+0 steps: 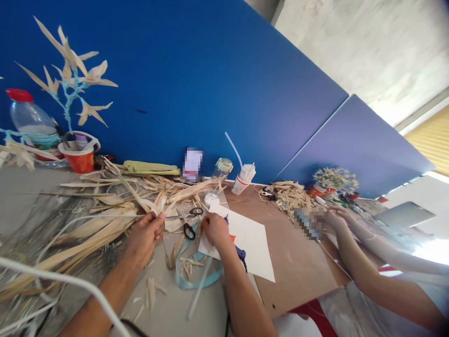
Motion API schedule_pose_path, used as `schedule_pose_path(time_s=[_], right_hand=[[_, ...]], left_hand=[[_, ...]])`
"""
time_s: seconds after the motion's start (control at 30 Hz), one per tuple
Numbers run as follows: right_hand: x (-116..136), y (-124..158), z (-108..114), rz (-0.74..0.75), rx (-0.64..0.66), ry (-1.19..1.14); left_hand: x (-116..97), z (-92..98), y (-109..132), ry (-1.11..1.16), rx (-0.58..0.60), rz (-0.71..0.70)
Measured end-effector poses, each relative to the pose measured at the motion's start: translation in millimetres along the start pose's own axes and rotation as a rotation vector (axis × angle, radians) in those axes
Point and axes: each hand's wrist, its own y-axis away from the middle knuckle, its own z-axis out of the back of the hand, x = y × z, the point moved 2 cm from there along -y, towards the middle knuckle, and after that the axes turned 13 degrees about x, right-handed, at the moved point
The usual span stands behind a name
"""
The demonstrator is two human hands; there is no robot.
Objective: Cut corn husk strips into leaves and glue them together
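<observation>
My left hand pinches the base of a pale corn husk flower, whose petals fan upward. To its right, my right hand is closed above the edge of a white sheet of paper; whatever its fingers hold is hidden. Black-handled scissors lie between both hands. Partly behind my right wrist is a blue glue gun with an orange part. A clear glue stick and a loop of light blue ribbon lie below.
Dried husks spread across the left of the table, with a white cable over them. Behind stand a red cup with a husk plant, a bottle and a blue partition. At right, another person's hands hold a blurred-out object.
</observation>
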Motion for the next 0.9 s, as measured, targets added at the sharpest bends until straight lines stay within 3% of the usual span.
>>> schedule_pose_path(time_s=[0.1,0.2,0.37,0.57,0.67,0.77,0.9], right_hand=[[7,2,-4,-0.042,0.02,0.21],[13,5,-2,-0.044,0.025,0.276],[17,12,8,0.096,-0.125,0.206],[19,10,9,0.305,-0.128,0.022],[19,12,10,0.24,-0.172,0.093],[16,16,7,0.094,-0.082,0.279],[12,18,1,0.027,0.021,0.402]], left_hand=[[0,-0.6,1,-0.018,0.005,0.0],[0,-0.9,1,-0.023,-0.002,0.006],[2,1.0,1,-0.029,-0.014,0.019],[3,1.6,0,-0.035,-0.006,0.007],[1,0.2,1,-0.024,-0.005,0.016],[-1,-1.4,1,-0.008,0.006,0.021],[-1,-1.9,1,-0.006,0.032,0.018]])
